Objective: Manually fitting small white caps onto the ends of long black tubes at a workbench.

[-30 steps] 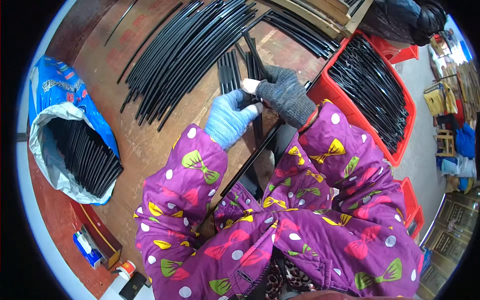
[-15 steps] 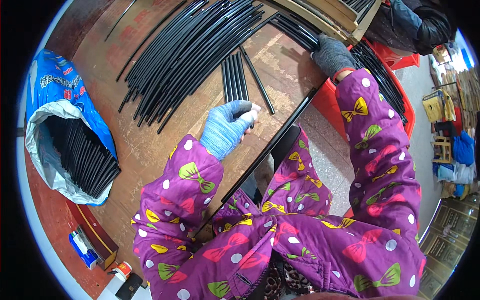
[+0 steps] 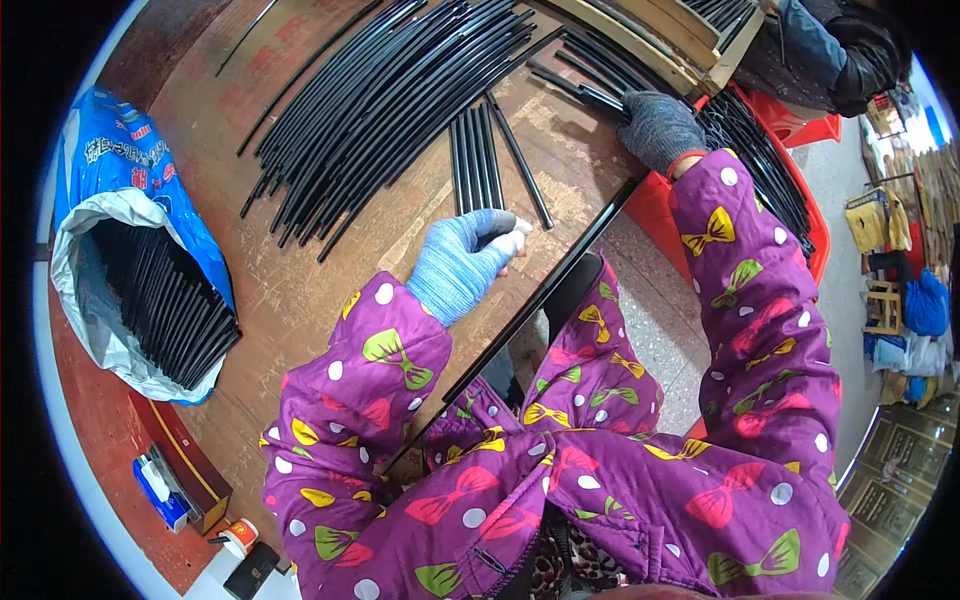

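My left hand (image 3: 460, 262), in a blue glove, rests curled on the wooden table (image 3: 300, 290), pinching a small white piece (image 3: 517, 236). It lies at the near ends of a small row of short black rods (image 3: 473, 160). My right hand (image 3: 655, 125), in a grey glove, reaches to the table's far right edge. Its fingers close over the ends of a few black rods (image 3: 575, 88) beside the red crate (image 3: 655, 210), which is filled with more black rods (image 3: 755, 165).
A big spread of long black rods (image 3: 390, 100) covers the far table. A blue-and-white sack (image 3: 100, 170) with black rods stands at the left. A long black strip (image 3: 540, 300) runs along the table edge. Wooden frames (image 3: 650, 30) and another person's sleeve (image 3: 820, 50) are at the top right.
My hands, together a second ago, have parted. The right hand went out to the crate side and now sits over rods there. The left hand drew back slightly toward me.
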`<state>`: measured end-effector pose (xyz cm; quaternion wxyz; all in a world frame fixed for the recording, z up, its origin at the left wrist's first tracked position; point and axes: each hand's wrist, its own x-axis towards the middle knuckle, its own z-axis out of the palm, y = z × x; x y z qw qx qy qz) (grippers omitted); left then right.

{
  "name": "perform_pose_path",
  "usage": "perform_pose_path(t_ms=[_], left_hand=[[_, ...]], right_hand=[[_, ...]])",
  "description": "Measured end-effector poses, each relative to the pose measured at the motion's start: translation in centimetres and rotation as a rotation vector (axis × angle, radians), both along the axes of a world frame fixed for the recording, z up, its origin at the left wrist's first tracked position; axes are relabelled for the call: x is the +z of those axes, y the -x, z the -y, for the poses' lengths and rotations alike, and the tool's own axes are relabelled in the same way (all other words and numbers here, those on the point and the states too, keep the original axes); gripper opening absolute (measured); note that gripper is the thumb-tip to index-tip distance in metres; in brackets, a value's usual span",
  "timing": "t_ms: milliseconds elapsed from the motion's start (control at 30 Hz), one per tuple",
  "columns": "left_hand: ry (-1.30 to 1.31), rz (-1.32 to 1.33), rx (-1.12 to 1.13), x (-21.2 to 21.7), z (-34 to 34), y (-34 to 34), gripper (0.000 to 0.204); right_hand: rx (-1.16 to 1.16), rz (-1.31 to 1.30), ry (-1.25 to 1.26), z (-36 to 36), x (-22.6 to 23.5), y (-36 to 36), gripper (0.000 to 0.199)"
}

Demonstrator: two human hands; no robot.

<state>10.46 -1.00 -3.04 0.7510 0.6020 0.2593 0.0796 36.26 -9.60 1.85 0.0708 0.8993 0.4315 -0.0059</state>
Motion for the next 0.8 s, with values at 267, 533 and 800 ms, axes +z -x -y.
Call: perform_pose_path(t_ms=[267,533,800], left_hand=[[-0.035,-0.006,-0.018,0.1,0.1,0.1,0.018],[-0.075,-0.003,-0.020,-0.3,0.2,0.2,0.018],[-0.067,-0.038,-0.003,-0.1,0.4,0.4,0.019]], right_hand=[[-0.066,0.062,-0.054,0.4,0.1,-2.6,0.028],[-0.036,0.113,0.087,-0.8,0.6,-1.8,0.028],[-0.024,0.158,0.090,-0.6,0.2,-2.7,0.024]])
